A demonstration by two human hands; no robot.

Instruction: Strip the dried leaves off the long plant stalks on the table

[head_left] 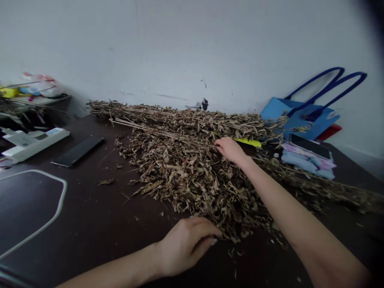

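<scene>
A broad pile of dried, curled brown leaves (192, 172) lies on the dark table. My left hand (187, 246) is at its front edge, thumb and fingers curled together, with their tips on dried leaves. Across the pile, my right hand (230, 149) reaches in with fingers bent down at the leafy end of some thin dried stalks (156, 130), closed on them; its fingertips are partly hidden. Behind it, more leafy dried stalks (186, 116) lie in a long heap along the wall. Further stalks (324, 188) stretch out to the right, under my right forearm.
A yellow-and-black object (249, 142) lies beyond my right hand. At right are a blue bag (312, 120) with dark handles and folded cloth (306, 162) under a dark flat device. To the left are a black phone-like slab (78, 151), a white power strip (37, 145) and a white cable (61, 196).
</scene>
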